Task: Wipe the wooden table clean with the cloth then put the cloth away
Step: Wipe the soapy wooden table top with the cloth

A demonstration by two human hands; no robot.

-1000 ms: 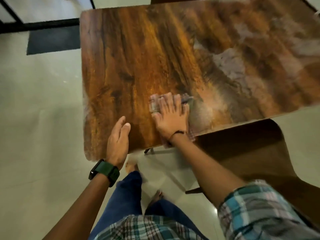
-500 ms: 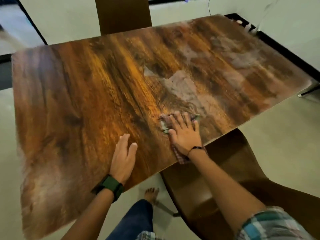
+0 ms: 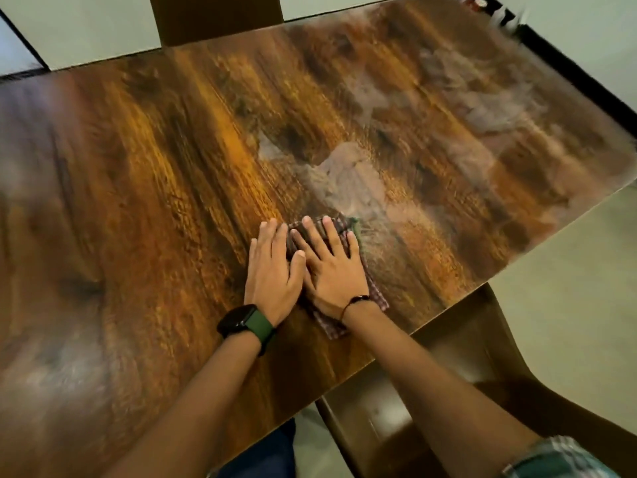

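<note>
The wooden table [image 3: 172,188] fills most of the view, with pale dusty smears in its middle and toward its right end. A checked cloth [image 3: 375,293] lies flat on it near the front edge. My right hand [image 3: 331,267] presses palm-down on the cloth, fingers spread. My left hand [image 3: 272,267], with a green-strapped watch on its wrist, lies flat right beside it, its thumb touching the right hand and its fingertips at the cloth's left edge.
A brown chair [image 3: 448,391] stands under the table's front right edge, just below my right forearm. Another chair back [image 3: 217,19] rises behind the far edge. Pale tiled floor [image 3: 568,288] lies to the right.
My right hand has slid the cloth farther onto the table and toward the right. My left hand has moved in from the table's edge to lie against the right hand.
</note>
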